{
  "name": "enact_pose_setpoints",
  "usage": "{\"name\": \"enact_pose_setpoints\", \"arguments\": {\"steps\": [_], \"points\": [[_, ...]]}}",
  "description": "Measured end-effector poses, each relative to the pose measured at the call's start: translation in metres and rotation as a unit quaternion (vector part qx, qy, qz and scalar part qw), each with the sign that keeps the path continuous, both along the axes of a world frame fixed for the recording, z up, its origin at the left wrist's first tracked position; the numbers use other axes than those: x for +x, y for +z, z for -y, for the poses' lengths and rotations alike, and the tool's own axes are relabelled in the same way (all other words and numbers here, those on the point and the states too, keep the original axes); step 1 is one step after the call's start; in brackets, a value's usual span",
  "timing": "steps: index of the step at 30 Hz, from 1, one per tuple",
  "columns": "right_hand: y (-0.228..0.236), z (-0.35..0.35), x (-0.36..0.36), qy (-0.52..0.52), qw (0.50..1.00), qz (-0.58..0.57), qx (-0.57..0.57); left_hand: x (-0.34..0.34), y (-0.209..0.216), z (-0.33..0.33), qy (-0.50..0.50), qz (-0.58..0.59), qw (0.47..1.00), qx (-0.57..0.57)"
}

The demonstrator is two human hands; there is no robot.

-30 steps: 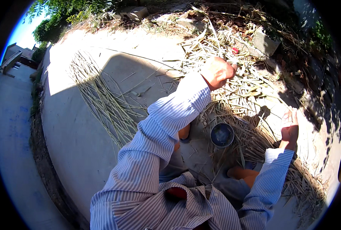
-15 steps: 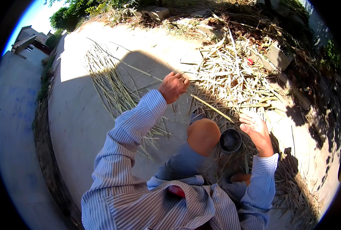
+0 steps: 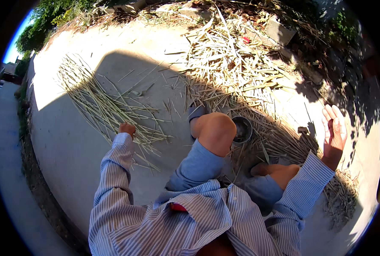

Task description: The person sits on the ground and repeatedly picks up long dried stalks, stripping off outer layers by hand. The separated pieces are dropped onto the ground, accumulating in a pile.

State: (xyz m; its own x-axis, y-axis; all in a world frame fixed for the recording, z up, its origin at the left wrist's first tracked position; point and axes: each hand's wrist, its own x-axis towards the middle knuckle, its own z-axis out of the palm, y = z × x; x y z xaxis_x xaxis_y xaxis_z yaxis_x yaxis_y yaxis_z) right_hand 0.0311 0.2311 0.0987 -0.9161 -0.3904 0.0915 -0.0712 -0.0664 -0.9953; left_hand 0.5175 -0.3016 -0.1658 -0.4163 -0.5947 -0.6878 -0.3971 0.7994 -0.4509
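My left hand point(image 3: 127, 129) is closed in a loose fist over the near side of a spread of long, thin, pale green stalks point(image 3: 91, 94). Whether a stalk is inside its fingers is hidden. Off to the right, my right hand point(image 3: 335, 130) is raised with fingers stretched and the thumb apart, holding nothing. Between my legs, beside my bent knee, sits a dark round bowl point(image 3: 243, 129); its contents are too dark to tell. Beyond it spreads a heap of dry, straw-coloured strips and husks point(image 3: 237, 64), partly in sun.
More dry strips point(image 3: 343, 192) lie at the lower right. A stone block point(image 3: 279, 32) and a small red object point(image 3: 246, 39) are by the heap's far edge. Pale concrete point(image 3: 70, 145) stretches to the left, and leafy plants point(image 3: 49, 25) border the far side.
My left hand has moved left and nearer, from beside the heap to the stalks. The stalk between my hands is gone from there. My right hand has swung out right. The view has shifted.
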Motion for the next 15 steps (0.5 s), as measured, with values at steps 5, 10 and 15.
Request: {"name": "enact_pose_setpoints", "arguments": {"steps": [5,10,15], "points": [[-0.053,-0.12,0.0,-0.136,0.985,0.084,-0.068,0.054,-0.029,0.017,0.183,-0.041,0.951,0.245],[-0.213,-0.236,0.058,-0.326,0.899,0.289,-0.044,-0.136,0.039,-0.015,0.039,-0.386,0.878,0.279],[-0.352,-0.241,0.136,-0.419,0.784,0.456,0.052,-0.346,0.118,-0.073,-0.088,-0.55,0.767,0.317]]}}
